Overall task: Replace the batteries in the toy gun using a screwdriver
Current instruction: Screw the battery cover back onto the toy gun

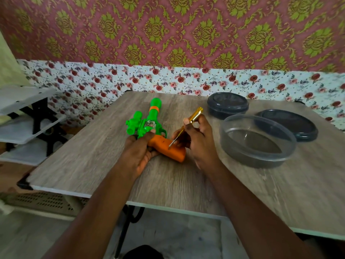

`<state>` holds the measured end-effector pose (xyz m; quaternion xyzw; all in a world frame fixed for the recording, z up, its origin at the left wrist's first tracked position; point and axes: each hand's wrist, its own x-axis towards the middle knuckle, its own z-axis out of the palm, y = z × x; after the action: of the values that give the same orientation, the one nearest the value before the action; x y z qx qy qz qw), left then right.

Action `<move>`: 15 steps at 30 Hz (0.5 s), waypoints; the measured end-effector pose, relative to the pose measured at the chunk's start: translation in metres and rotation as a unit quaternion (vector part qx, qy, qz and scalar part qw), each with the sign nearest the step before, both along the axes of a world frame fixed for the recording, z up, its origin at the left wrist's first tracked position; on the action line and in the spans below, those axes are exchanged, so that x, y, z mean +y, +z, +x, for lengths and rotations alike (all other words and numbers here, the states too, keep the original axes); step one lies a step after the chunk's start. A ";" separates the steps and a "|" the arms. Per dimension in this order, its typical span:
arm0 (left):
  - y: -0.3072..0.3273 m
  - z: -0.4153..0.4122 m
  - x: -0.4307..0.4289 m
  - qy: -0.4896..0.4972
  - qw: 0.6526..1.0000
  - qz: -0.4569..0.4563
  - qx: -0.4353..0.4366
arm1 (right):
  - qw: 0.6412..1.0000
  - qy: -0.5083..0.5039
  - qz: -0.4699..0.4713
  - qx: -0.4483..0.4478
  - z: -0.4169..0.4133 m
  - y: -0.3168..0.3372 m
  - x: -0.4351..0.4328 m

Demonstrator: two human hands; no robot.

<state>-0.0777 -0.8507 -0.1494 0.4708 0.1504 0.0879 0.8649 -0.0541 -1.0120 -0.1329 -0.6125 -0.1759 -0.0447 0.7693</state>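
**Screwdriver tip on the grip: cover screw step**

Toy gun [144,126] lies flat on the wooden table [93,156], green barrel pointing away, orange grip [175,155] nearest the person. Left hand [139,152] holds the body where green meets orange, thumb on top, pinning it down. Right hand [199,141] pinches the yellow-handled screwdriver [195,115] pen-style, fingers curled round the shaft. The blade is angled down and its tip touches the orange grip's top face.

Judgement: cover looks unopened, so this is early in the task. Screw head is too small to make out, so I can't confirm the tip is seated.

How to do it well:
- Bring the shaft more upright. At this slant the tip will likely cam out and gouge the plastic.
- Seat the tip fully before turning. Push down first, then twist.
- Keep the left hand's weight on the gun so the grip doesn't rock or spin on the table.
- Turn slowly. Small screws in soft plastic strip easily.
- Open clear tub [252,159] sits near on the right. Drop the screw there so it doesn't roll off.

Tub's dark lid [291,124] lies just behind it. A closed dark container [227,103] sits further back, contents unseen.
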 end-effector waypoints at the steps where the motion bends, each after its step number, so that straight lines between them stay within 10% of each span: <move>1: 0.000 0.000 0.000 0.002 1.000 -0.002 0.001 | 1.000 0.001 -0.002 -0.002 -0.001 0.002 0.000; 15: -0.004 0.004 0.003 0.006 1.000 0.006 0.001 | 0.985 -0.040 -0.152 -0.066 0.001 -0.003 0.001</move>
<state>-0.0742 -0.8481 -0.1537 0.4751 0.1537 0.0938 0.8613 -0.0534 -1.0109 -0.1355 -0.7249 -0.2066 -0.0888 0.6511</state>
